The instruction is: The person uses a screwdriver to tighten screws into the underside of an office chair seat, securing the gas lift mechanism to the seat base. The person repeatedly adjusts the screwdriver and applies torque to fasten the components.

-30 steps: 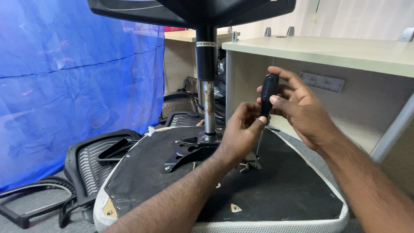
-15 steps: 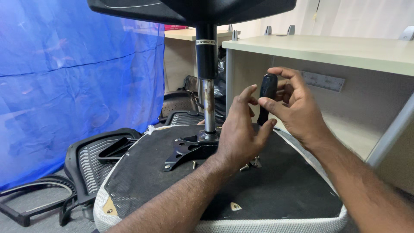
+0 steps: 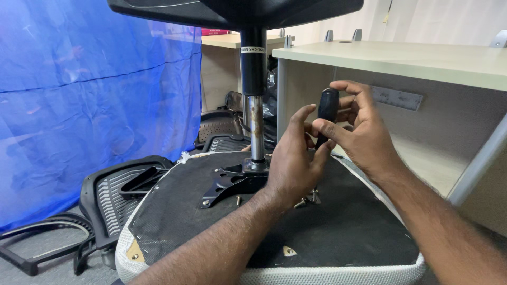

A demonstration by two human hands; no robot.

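So there's an upturned office chair seat [image 3: 317,237], black fabric underside facing up with a pale mesh edge running round it, taking up the lower middle of the view. A black metal mounting plate [image 3: 231,184] is bolted onto it, and a chrome gas-lift column with a black upper sleeve [image 3: 254,95] stands straight up out of that plate to the black chair base [image 3: 237,8] at 12 o'clock.

The right hand [image 3: 364,129] is wrapped round the black rounded handle of a screwdriver [image 3: 327,108], fingertips and thumb pinching the handle near its top, so it's closed on the tool. The screwdriver stands roughly upright, just at 3 o'clock of the column, and its shaft runs down behind the left hand, so I can't see the tip.

The left hand [image 3: 293,163] sits right below and in front, at about 7 o'clock from the handle. Its fingers are curled up towards the handle's lower part with the thumb raised; whether it's actually gripping the shaft or only steadying it, I can't tell. Its heel hovers over the seat just beside the plate.

A few loose silver screws [image 3: 303,201] lie on the seat right under the left hand.

Off at 9 o'clock there's a blue plastic sheet [image 3: 79,95], with black mesh chair parts [image 3: 119,192] on the floor beneath it. A pale wooden bench [image 3: 422,60] is at 2 o'clock.
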